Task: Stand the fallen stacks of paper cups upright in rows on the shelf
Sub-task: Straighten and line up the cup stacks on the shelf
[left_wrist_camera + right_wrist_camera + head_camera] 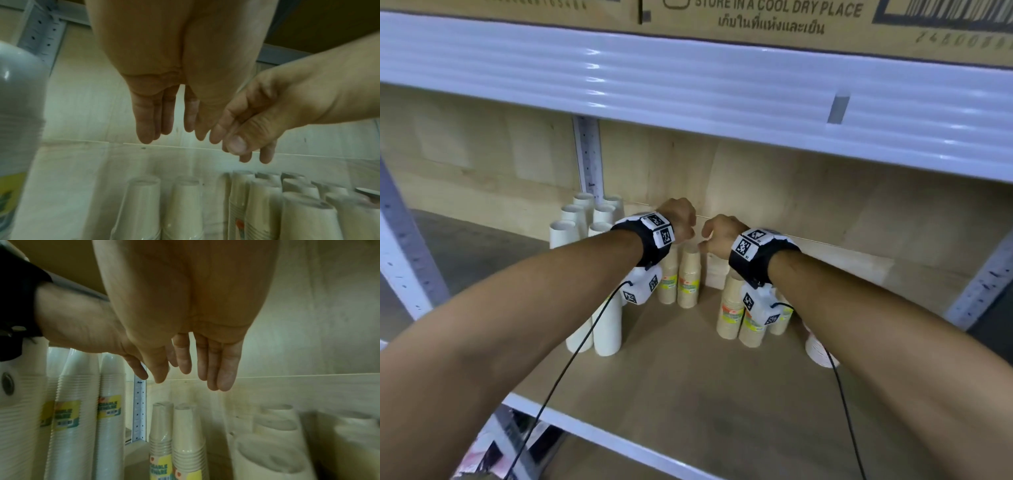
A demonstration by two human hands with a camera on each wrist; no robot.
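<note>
Kraft-paper cup stacks (689, 278) upright, long axes vertical, bases topmost.

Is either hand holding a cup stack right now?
No. In the wrist views the left hand and right hand hang with straight, empty fingers above the upright brown stacks.

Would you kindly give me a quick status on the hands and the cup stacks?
Left hand and right hand open, empty. Brown cup stacks upright beneath them. One white stack still down, right side.
</note>
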